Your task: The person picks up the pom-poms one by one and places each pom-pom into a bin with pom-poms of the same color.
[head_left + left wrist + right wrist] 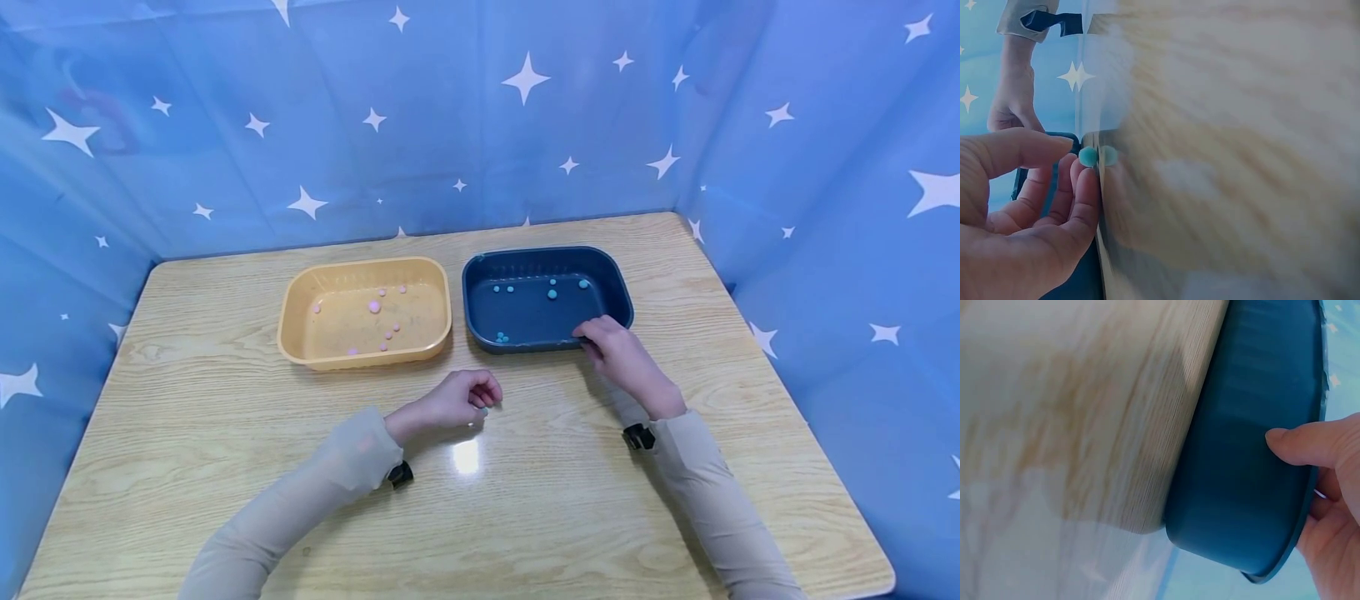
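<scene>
On the table in front of the trays lies a small teal ball [1088, 156], its reflection beside it in the left wrist view. My left hand [453, 400] is bent around it, thumb and fingertips close to the ball but with a gap showing at one fingertip. The right hand [618, 357] grips the near rim of a dark blue tray [1241, 462], thumb on the outer wall and fingers over the rim. Several teal balls [552, 294] lie inside that tray, some bunched at its near left corner.
A yellow tray [300, 333] with several pink balls [374, 307] stands left of the blue one. Both rest on a wood-grain table [510, 517]. Blue curtains [450, 125] with white stars hang behind and along both sides of the table.
</scene>
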Tool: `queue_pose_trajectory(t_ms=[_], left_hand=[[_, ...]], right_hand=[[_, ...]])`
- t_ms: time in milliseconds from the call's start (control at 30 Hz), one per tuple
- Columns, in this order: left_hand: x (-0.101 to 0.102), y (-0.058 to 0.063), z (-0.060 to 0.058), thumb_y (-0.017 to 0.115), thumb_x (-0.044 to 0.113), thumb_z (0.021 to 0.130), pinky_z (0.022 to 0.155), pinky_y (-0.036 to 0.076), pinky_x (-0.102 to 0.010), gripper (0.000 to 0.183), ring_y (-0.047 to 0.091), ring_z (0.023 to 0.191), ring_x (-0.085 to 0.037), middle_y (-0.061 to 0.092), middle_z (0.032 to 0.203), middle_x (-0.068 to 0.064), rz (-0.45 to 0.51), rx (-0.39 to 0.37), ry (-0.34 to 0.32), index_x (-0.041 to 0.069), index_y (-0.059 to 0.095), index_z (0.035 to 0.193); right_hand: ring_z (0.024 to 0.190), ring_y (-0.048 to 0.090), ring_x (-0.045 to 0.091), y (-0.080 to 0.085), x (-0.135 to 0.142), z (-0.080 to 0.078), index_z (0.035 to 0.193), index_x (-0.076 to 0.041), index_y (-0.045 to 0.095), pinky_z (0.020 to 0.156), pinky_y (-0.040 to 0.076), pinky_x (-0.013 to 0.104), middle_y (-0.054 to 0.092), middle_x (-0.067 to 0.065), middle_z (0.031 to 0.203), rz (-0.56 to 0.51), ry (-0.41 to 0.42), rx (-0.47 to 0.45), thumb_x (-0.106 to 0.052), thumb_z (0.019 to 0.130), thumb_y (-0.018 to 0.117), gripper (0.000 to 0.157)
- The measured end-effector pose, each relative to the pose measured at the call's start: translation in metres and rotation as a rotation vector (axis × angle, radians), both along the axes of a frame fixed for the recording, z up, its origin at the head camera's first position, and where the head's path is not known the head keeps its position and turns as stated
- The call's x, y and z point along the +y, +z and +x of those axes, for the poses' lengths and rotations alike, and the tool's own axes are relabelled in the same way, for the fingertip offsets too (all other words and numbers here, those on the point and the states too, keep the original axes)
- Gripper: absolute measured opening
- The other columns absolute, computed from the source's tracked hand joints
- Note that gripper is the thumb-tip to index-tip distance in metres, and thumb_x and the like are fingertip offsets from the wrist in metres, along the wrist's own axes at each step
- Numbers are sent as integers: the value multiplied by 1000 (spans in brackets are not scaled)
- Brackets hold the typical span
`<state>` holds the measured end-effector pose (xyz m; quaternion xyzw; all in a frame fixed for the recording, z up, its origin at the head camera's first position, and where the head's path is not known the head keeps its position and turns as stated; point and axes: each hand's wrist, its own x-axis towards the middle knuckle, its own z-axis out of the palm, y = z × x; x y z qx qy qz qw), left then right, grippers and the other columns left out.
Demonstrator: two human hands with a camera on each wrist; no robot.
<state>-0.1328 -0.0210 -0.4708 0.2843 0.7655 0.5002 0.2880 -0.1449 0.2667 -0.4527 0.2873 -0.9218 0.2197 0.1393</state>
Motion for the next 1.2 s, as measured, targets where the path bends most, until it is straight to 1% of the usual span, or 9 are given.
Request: queue_pose_trajectory(t_ms=[267,500,733,800,933,1067,1200], left_hand=[[0,0,1,45,-20,63,67,49,-21,36,55,77,-17,58,85,-9,-44,152,-36,-3,60,91],[1,0,2,44,-21,62,67,48,-21,37,54,76,-17,58,84,-8,-70,207,-52,-1,60,89],[1,-2,0,47,-20,63,66,49,-26,33,54,73,-17,57,81,-8,-57,312,-94,0,60,85],[1,-2,0,47,-20,63,66,50,-26,33,54,73,-17,57,81,-8,-61,327,-103,0,60,85],[1,-3,-2,49,-20,63,66,50,-26,32,54,73,-17,58,81,-8,-63,327,-112,0,60,86],[1,-3,-2,50,-20,64,65,49,-23,30,54,73,-17,59,82,-9,-57,324,-115,-1,60,85],[2,-2,-1,50,-20,64,65,48,-22,29,54,72,-18,59,81,-10,-59,339,-114,-1,60,84]], right_hand=[[83,58,26,1,0,1,89,0,63,71,51,40,65,12,88,-4,2,8,18,73,65,23],[83,58,26,0,-1,1,88,0,63,70,51,40,65,12,87,-6,10,16,18,73,65,23],[83,58,26,1,-1,0,88,1,63,70,51,40,65,12,87,-7,7,9,18,73,64,24],[83,58,26,1,-1,0,89,1,64,70,51,40,65,12,87,-4,5,4,18,74,64,23],[82,58,26,1,-1,1,89,0,63,70,51,40,65,12,87,-2,3,-1,18,74,64,24],[82,57,26,1,-1,1,89,1,63,70,51,40,65,12,87,-2,2,-10,17,75,64,22],[82,57,26,0,0,0,88,1,63,70,51,40,65,12,87,-5,6,-3,16,75,64,21]])
